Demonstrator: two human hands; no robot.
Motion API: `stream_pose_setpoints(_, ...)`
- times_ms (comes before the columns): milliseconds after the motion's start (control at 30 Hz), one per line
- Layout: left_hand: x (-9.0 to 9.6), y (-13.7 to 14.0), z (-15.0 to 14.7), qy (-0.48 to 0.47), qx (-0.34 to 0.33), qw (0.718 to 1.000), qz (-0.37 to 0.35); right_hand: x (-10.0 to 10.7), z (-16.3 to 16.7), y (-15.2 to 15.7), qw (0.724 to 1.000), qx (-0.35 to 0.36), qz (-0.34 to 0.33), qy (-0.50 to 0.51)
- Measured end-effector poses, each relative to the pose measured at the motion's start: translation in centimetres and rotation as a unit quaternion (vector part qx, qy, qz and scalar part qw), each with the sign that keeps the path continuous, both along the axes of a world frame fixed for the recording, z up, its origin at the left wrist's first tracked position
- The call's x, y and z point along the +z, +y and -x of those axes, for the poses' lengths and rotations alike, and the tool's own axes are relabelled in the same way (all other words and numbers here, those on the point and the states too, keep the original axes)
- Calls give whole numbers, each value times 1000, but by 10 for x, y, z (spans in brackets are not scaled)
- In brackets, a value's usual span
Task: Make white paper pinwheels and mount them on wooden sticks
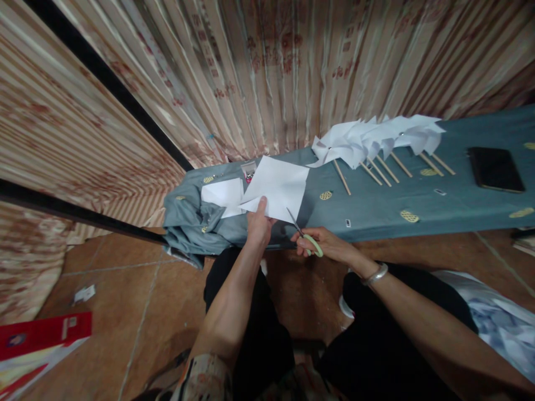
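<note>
My left hand (259, 225) pinches the near edge of a white paper square (279, 186) held over the front of a low table covered in blue-grey cloth (376, 209). My right hand (321, 243) grips scissors (304, 234) with pale green handles; the blades point up-left and touch the paper's near edge. A silver bangle (375, 274) circles my right wrist. Another white sheet (223, 195) lies on the cloth to the left of the held paper.
Several white paper pinwheels on wooden sticks (376, 142) lie in a row at the back of the cloth. A dark phone (495, 169) rests at the right. Striped curtains hang behind. Red printed paper (39, 334) lies on the brown tiled floor at left.
</note>
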State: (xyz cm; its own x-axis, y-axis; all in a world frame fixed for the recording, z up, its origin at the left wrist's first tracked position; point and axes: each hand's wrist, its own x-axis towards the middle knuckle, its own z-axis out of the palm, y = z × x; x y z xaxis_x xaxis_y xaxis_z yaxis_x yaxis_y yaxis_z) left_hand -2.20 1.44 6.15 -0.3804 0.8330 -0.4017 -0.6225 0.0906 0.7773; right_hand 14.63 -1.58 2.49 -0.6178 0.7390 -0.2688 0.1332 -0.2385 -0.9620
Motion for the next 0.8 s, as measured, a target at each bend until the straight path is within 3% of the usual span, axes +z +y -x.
stream_pose_setpoints(800, 1, 0, 2, 0, 2, 1000, -11, -4, 1, -1, 999, -14, 25, 20)
